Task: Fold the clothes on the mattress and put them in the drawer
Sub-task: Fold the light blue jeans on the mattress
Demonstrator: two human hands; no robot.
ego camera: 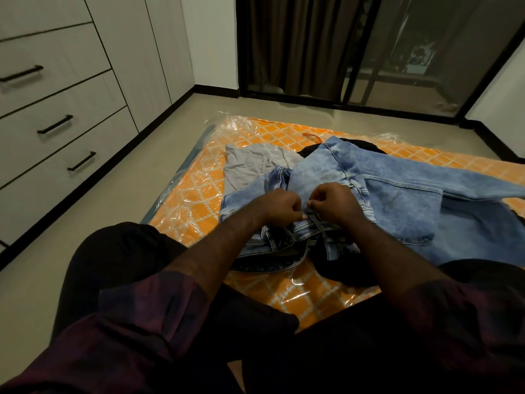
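Light blue jeans [397, 200] lie spread over the orange patterned mattress [193, 194], which is wrapped in clear plastic. My left hand [277, 206] and my right hand [332, 201] sit close together at the jeans' waistband, each pinching the denim near the belt loops. A grey garment [252, 163] lies crumpled behind and to the left of the jeans. Black clothing [349, 268] shows under the waistband, and more of it [366, 145] peeks out behind the jeans. The drawers [54, 126] with black bar handles are shut, at the left.
The mattress lies on a beige floor [119, 194], with a strip of floor between it and the drawer unit. Tall white cupboard doors [147, 52] stand beyond the drawers. Dark curtains [298, 44] and a glass sliding door [412, 58] close the far side.
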